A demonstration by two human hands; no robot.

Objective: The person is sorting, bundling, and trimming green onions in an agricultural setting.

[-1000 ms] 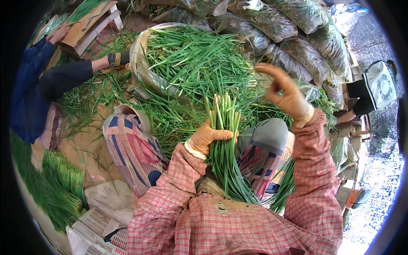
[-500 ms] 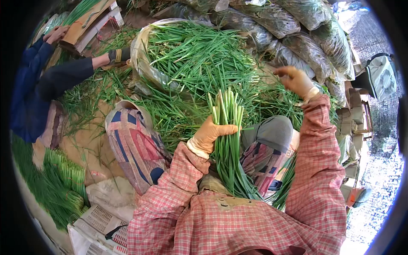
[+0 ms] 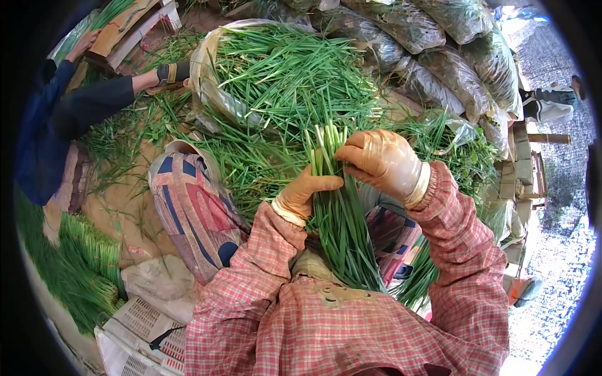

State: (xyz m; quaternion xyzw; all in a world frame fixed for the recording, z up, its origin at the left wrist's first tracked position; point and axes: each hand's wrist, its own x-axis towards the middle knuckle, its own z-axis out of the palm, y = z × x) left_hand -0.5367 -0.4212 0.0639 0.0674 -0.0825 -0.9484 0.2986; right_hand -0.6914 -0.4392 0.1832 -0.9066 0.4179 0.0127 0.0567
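Observation:
A bunch of garlic chives (image 3: pixel 343 235) stands upright before my chest, its pale cut stem ends at the top and its dark leaves hanging toward my lap. My left hand (image 3: pixel 302 195), in a light rubber glove, is wrapped round the stems, the thumb lying across their front. On the other side, my gloved right hand (image 3: pixel 384 161) is closed with its fingertips pinched against the stalks just below the pale ends. What exactly those fingertips grip is partly hidden. Loose chives (image 3: pixel 295 75) fill a plastic bag (image 3: pixel 204 75) beyond my hands.
Filled plastic bags (image 3: pixel 433 69) are piled at the back right. A person's leg (image 3: pixel 94 103) reaches in from the left, by a wooden board (image 3: pixel 119 28). Tied chive bundles (image 3: pixel 94 260) lie at lower left, near a white crate (image 3: pixel 141 326). Scattered leaves cover the ground around my knees.
My right hand has come down and left from out at the right to the stalks, its fingers closing on them. My left hand still grips the bunch, shifted slightly left.

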